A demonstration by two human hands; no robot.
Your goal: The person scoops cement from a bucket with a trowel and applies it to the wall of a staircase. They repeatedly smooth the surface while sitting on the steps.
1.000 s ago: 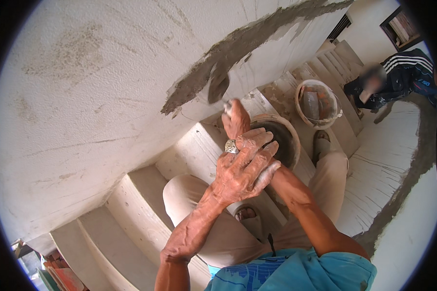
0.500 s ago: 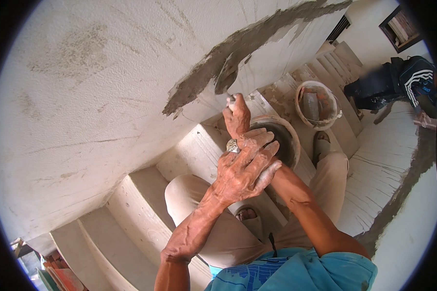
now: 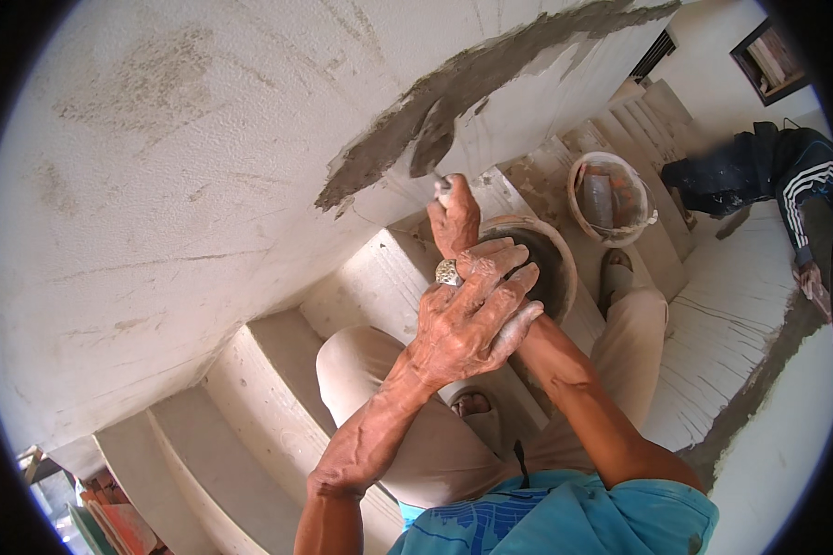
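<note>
My right hand (image 3: 454, 217) is closed around the handle of a trowel, reaching toward the wall on the left. The trowel's grey blade (image 3: 432, 151) lies against a band of dark wet mortar (image 3: 375, 153) on the white wall. Over my right wrist and forearm lies my left hand (image 3: 472, 314), palm down, its fingers stretched out and its thumb apart. A patterned metallic piece (image 3: 448, 272) shows beside the left hand's fingers. Beneath both arms stands a bucket (image 3: 562, 264) with a dark inside, partly hidden by them.
Pale stair steps (image 3: 241, 407) run from lower left to upper right under my legs. A second bucket (image 3: 577, 190) holding reddish pieces stands farther up. At the right, a person in a striped dark top (image 3: 805, 180) bends toward another wall with a mortar band (image 3: 759, 379).
The trowel stays at nearly the same spot on the mortar, and my hands hardly move. At the right, the other person's arm now reaches lower, with the hand by the wall.
</note>
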